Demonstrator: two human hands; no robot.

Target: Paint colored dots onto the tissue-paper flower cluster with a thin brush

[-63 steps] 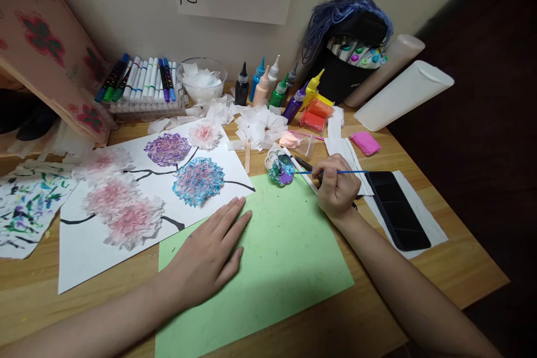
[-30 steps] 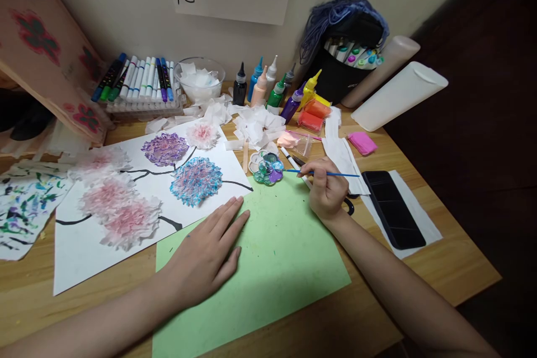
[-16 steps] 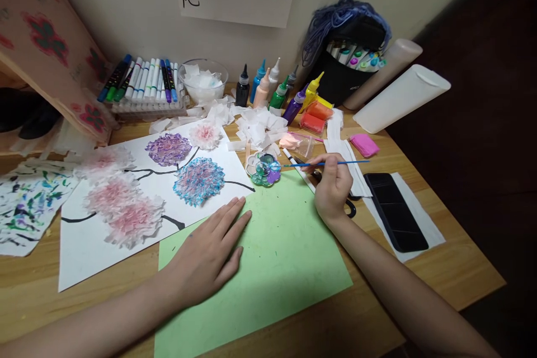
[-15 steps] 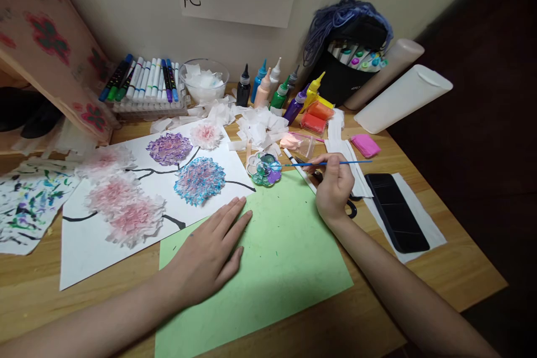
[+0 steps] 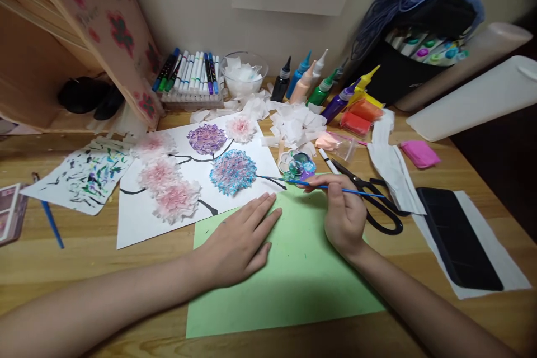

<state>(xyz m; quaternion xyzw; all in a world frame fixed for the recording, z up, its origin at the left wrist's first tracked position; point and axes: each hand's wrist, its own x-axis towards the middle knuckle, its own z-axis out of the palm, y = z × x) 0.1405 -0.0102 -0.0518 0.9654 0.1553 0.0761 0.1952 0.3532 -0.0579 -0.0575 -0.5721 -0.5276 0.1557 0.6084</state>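
My right hand pinches a thin blue paintbrush. The brush tip points left, close to the right edge of a blue-and-pink paper flower; whether it touches, I cannot tell. That flower is on a white sheet with black painted branches, a purple flower and several pale pink ones. Fingers stretched, my left hand lies flat across the green paper and the lower edge of the white sheet. Beyond my right hand is a flower-shaped paint palette with green, blue and purple paint.
Black scissors and a dark phone-like slab lie to the right. Several paint bottles, markers and a bowl of paper scraps stand along the wall. A paint-marked tissue and another brush lie left.
My right hand has brought the brush from the palette leftward to the blue-and-pink flower's edge. The camera view has turned left. My left hand stays flat on the papers.
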